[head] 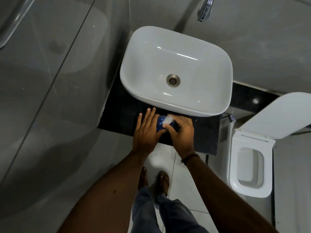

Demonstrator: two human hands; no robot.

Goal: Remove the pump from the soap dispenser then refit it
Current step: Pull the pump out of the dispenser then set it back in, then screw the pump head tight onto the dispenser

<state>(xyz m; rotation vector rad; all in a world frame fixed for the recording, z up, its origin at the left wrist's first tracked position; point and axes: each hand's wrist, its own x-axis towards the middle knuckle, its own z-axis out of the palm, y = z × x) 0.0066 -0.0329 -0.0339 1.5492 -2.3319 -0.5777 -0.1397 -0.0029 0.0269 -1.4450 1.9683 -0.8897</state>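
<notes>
Overhead, a glossy grey wall (252, 39) fills the top of the view, with a chrome tap (205, 10) jutting from it above a white rounded basin (144, 52) whose metal drain (173, 79) sits near its centre. To the right stands a white toilet (235, 175) with its lid raised. The basin rests on a black speckled surface (205, 132), and below that lies a pale tiled floor (166, 158) where the person's bare feet (162, 180) and jeans (170, 214) show. Just in front of the basin, upright on the surface, stands the blue soap dispenser (159, 122). The left hand (146, 132) lies against the dispenser's left side with fingers stretched long and flat, thumb curled toward its front, steadying it rather than closing round it. The right hand (181, 132), a thin band at its wrist, pinches the clear pump (167, 119) at the top of the bottle between thumb and fingertips. Whether the pump is seated or loose cannot be told.
</notes>
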